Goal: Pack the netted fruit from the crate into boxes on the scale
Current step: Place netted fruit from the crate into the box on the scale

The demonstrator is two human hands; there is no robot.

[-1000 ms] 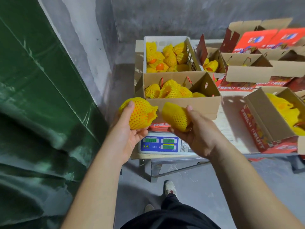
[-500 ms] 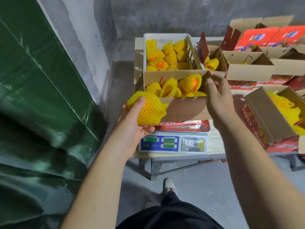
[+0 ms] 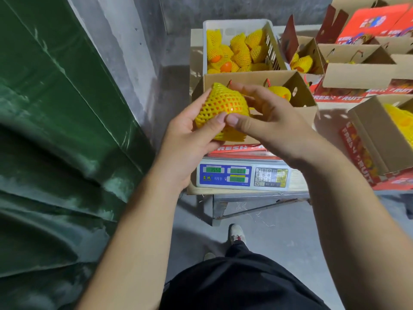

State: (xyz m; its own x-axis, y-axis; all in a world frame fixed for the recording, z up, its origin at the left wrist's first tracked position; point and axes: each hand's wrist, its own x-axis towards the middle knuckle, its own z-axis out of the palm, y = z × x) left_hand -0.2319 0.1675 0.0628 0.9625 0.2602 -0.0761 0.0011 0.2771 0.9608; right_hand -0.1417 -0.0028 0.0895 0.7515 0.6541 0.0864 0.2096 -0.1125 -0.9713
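An orange fruit in yellow foam netting [image 3: 221, 108] is held in front of the open cardboard box [image 3: 301, 92] that stands on the scale [image 3: 242, 175]. My left hand [image 3: 187, 144] grips the netted fruit from below and from the left. My right hand [image 3: 270, 121] holds it from the right, with the thumb on its front and the fingers over its top. Another netted fruit [image 3: 279, 92] shows inside the box behind my right hand. Further back, the white crate [image 3: 237, 25] contains several netted fruits.
Open cardboard boxes with red print stand to the right [image 3: 380, 139] and at the back right [image 3: 357, 70], some with netted fruit inside. A green tarpaulin [image 3: 55, 130] fills the left side. A grey wall runs behind the table. My shoe [image 3: 237, 233] is on the floor below.
My right hand put its netted fruit into the box on the scale, then came back to the fruit in my left hand. Both hands now hold that fruit.
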